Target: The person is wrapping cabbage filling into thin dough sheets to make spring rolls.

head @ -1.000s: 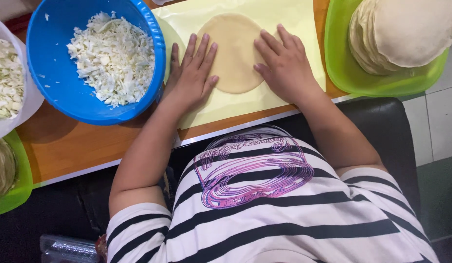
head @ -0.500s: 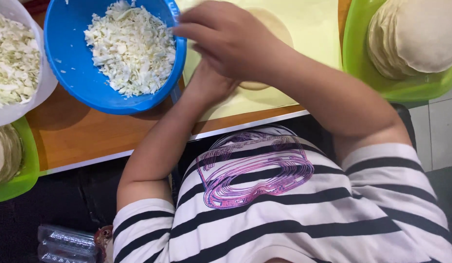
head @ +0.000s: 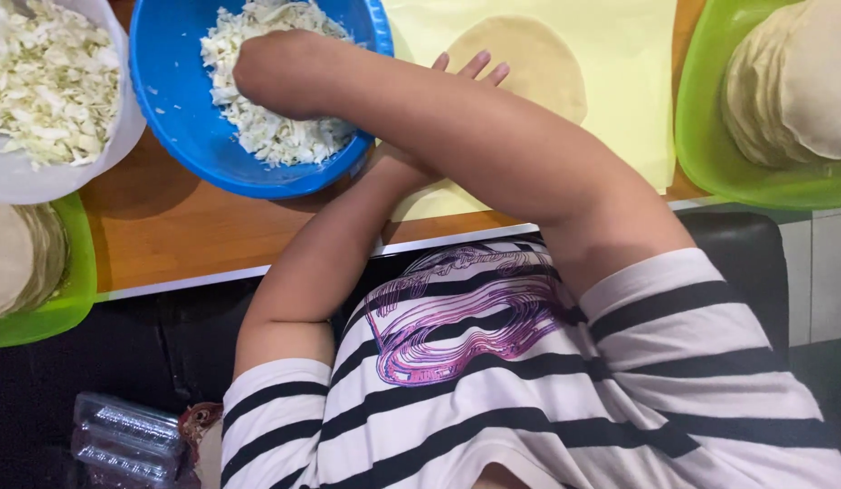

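A blue bowl (head: 181, 109) holds white-green cabbage (head: 276, 136). The wrapper (head: 529, 63) is pale tan on a yellow sheet (head: 629, 81). Green tray (head: 710, 154), upper right. The shirt (head: 529, 398) is black-and-white striped.

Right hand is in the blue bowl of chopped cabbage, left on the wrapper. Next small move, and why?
Probably close the right hand on a pinch of chopped cabbage and lift it from the blue bowl across to the round wrapper. The wrapper lies bare on the yellow sheet, with the left hand at its edge.
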